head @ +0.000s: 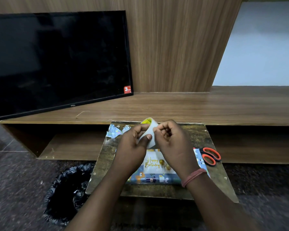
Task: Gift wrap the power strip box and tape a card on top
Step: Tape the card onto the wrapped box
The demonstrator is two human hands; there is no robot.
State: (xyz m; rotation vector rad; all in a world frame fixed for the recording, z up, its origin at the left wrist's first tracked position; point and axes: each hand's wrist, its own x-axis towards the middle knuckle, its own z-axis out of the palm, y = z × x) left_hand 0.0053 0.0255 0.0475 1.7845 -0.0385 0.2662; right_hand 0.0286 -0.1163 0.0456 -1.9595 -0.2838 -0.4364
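Both hands, left [132, 144] and right [171, 142], grip a translucent tape roll [148, 130] mid-frame, above the white birthday card [154, 164] on the blue-wrapped box [154, 179].

Wood-panel wall [173, 47], low wooden shelf [207, 105], dark speckled floor [15, 180].

Blue cartoon-printed wrapped box [154, 179]; white gold-lettered card [154, 162]; orange-handled scissors [209, 156].

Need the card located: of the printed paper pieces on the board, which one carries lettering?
The white card with gold "Happy Birthday" script, lying on the blue wrapped box. The crumpled blue paper scrap at the board's far-left corner shows only pattern.
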